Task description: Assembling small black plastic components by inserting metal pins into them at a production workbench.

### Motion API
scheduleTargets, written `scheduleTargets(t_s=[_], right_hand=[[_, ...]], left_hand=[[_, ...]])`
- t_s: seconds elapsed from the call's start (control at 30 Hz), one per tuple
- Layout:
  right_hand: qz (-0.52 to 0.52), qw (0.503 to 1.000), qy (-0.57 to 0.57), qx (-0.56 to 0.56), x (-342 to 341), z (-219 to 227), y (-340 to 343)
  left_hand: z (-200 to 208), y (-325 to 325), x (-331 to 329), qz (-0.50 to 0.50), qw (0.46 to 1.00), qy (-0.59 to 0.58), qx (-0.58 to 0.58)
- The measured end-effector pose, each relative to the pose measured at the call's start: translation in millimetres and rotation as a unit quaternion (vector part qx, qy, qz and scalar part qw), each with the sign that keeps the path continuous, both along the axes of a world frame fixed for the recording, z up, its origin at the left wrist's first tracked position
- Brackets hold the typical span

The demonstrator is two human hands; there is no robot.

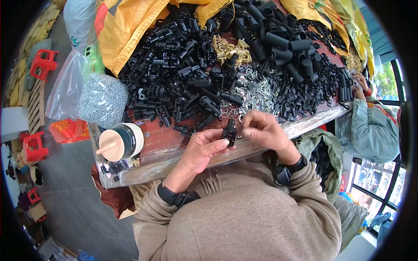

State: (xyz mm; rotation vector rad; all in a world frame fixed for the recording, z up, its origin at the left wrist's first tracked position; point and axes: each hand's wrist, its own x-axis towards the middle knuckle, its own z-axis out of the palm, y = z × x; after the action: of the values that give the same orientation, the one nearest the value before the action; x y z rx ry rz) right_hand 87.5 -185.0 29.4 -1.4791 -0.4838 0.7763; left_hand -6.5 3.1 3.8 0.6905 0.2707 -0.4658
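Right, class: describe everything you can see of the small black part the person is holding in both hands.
The small black part looks like moulded plastic, dark and slightly glossy, blocky and a little taller than wide; finer detail is too small to make out. It is held roughly upright just above the near edge of the table, in front of the heap of similar black pieces. The left hand pinches its lower left side with thumb and fingers, and the right hand touches its right side with its fingertips.

Clear plastic bag (69, 87) of small silvery parts far left; yellow woven sacks (126, 30) behind the black heap.
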Motion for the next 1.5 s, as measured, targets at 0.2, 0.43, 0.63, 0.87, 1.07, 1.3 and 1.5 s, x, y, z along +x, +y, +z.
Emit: scheduleTargets(t_s=[0.2,0.43,0.63,0.87,1.07,1.3,1.5], right_hand=[[-0.067,0.894,-0.395,-0.2,72.1,12.5,13.8],[-0.058,0.739,-0.595,-0.309,116.9,-26.1,43.6],[-0.084,0.813,-0.53,-0.227,111.3,-32.5,30.2],[-0.143,0.969,-0.176,-0.101,79.7,-20.4,7.1],[-0.143,0.986,0.064,0.061,49.3,-24.1,2.6],[-0.073,0.976,0.189,0.075,22.6,-5.9,10.9],[0.064,0.993,0.088,0.043,11.9,-10.8,11.5]], left_hand=[[-3.0,9.4,-5.0,0.044,0.999,-0.008,-0.002],[-13.9,3.8,-4.5,0.114,0.993,-0.015,-0.031],[-18.7,5.4,-6.6,0.121,0.991,-0.016,-0.049],[-20.5,4.2,-6.3,0.125,0.99,-0.027,-0.053],[-16.5,3.5,-5.9,0.129,0.989,-0.038,-0.054],[-13.1,1.0,-4.5,0.131,0.989,-0.051,-0.038],[-12.2,0.1,-3.3,0.111,0.992,-0.049,-0.047]])
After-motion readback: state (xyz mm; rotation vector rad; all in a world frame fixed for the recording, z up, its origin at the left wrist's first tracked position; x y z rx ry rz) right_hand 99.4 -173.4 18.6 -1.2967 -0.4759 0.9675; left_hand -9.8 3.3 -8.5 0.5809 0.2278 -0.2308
